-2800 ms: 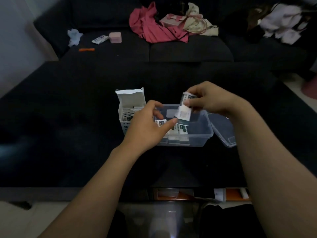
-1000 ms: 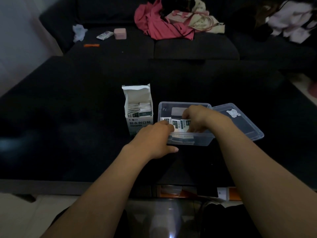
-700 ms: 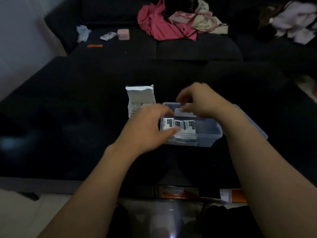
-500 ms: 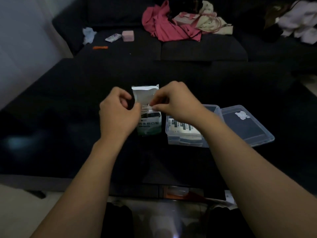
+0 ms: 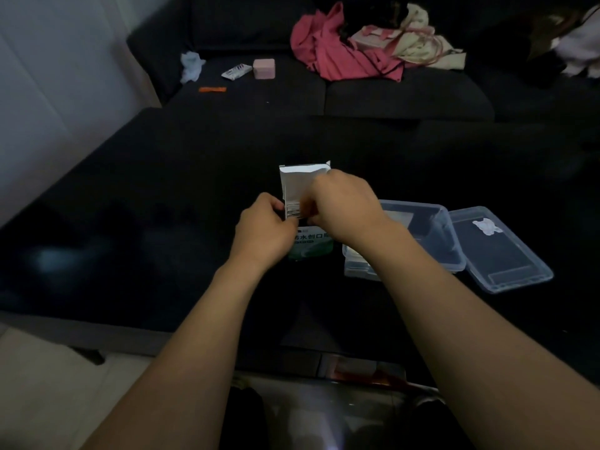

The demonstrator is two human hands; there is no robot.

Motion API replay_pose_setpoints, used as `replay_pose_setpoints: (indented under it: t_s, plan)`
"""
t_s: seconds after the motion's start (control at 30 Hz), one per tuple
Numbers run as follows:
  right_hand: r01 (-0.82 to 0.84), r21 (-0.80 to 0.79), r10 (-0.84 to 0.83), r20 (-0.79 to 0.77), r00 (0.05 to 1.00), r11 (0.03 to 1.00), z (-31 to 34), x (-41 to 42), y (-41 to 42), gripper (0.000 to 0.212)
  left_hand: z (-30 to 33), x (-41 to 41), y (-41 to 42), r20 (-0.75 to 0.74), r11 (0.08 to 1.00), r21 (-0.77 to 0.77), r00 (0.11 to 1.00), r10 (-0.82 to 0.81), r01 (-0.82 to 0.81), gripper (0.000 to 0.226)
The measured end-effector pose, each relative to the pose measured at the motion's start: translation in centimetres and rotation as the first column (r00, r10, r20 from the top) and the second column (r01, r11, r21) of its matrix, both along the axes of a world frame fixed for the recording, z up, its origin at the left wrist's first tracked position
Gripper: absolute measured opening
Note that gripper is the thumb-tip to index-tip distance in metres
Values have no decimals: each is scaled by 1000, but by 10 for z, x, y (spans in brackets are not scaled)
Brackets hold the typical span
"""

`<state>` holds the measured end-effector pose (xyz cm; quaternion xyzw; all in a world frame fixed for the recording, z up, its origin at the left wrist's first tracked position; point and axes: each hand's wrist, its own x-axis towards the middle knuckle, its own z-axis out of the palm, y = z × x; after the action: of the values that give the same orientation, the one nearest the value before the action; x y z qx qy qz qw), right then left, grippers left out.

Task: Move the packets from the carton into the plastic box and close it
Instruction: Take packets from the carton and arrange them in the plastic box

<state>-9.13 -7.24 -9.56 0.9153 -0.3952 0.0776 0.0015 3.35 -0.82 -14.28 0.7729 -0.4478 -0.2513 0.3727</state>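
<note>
A white and green carton (image 5: 310, 246) stands upright on the dark table with its top flap raised. My left hand (image 5: 264, 230) grips the carton's left side. My right hand (image 5: 344, 206) is curled over the carton's open mouth, fingers pinching at the packets (image 5: 292, 212) inside; a strip of them shows between the two hands. To the right sits the clear plastic box (image 5: 444, 235), open, with packets (image 5: 355, 258) lying in its near left corner. Its clear lid (image 5: 500, 251) lies flat beside it on the right.
Behind the dark table (image 5: 162, 222) is a dark sofa (image 5: 389, 95) with a pink cloth (image 5: 328, 50), a beige bag (image 5: 418, 47), a pink block (image 5: 264, 68), a small tube (image 5: 236, 72) and an orange strip (image 5: 212, 89).
Both hands left the plastic box and moved left to the carton. The left hand took hold of the carton and the right hand reached into its top. The view shifted left.
</note>
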Motion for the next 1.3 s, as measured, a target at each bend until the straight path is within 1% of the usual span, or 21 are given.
replay_pose_setpoints:
  t_s: [0.07,0.2,0.33,0.43,0.5,0.57,0.63,0.7,0.77,0.83,0.9,0.97,1.0,1.07,1.1,1.13,1.17,1.2,1.23,1.27,1.3]
  plan:
    - [4,35,-3,-9,1000,999,0,0,-1,15,0,1,-1,-12,1000,6,1000,-4,4,20]
    - [8,115,-7,-6,1000,993,-5,0,-5,11,0,1,0,10,1000,8,1000,-16,16,18]
    - [23,109,-25,24,999,994,-5,-2,-7,9,0,-1,2,17,1000,-29,1000,-4,4,13]
    - [18,102,-26,77,997,995,-2,-4,-10,9,0,1,2,-9,1000,-27,1000,15,-15,24]
    - [11,63,-18,112,994,998,3,-7,-12,7,0,1,2,-15,999,-34,1000,20,-21,36]
    - [-1,58,-7,138,990,998,9,-12,-12,8,1,-1,2,-28,998,-53,999,41,-43,49]
    - [-6,57,-3,165,986,998,15,-17,-11,9,3,-3,3,-19,987,-132,996,92,-94,52]
    - [-2,65,-13,222,975,998,20,-23,-13,7,5,-4,4,83,945,-305,986,147,-116,52]
    - [-15,107,-20,314,949,994,28,-29,-14,5,9,-6,6,182,874,-483,971,152,-46,52]
    - [-55,171,-22,418,908,984,39,-36,-12,5,13,-10,7,258,828,-556,963,81,79,46]
    - [-115,242,-19,490,871,963,49,-44,-8,4,16,-14,8,325,813,-547,946,-12,198,37]
    - [-186,294,-2,539,842,937,54,-52,-5,2,16,-19,9,354,791,-536,929,-107,295,21]
    - [-215,316,1,560,829,924,53,-55,-6,2,16,-21,9,367,782,-527,919,-146,334,18]
    - [-256,371,-18,597,802,893,50,-60,-8,2,15,-25,10,382,785,-507,909,-165,356,26]
    - [-270,401,-40,617,786,876,48,-64,-8,2,15,-29,10,326,795,-502,926,-190,340,29]
    - [-284,425,-61,637,768,859,46,-66,-8,4,19,-33,11,200,813,-496,951,-236,306,29]
    - [-295,444,-81,653,753,846,44,-69,-8,6,22,-37,13,21,835,-483,957,-290,263,29]
    - [-296,459,-100,662,743,838,43,-74,-8,8,25,-44,13,-179,859,-460,924,-338,225,28]
    - [-293,478,-121,663,739,828,43,-77,-8,12,28,-51,13,-375,883,-428,851,-367,192,29]
    - [-287,505,-155,664,731,814,44,-82,-8,17,31,-57,13,-527,906,-393,768,-364,160,29]
    - [-280,543,-206,669,715,792,44,-86,-9,24,31,-62,12,-631,927,-356,701,-332,119,30]
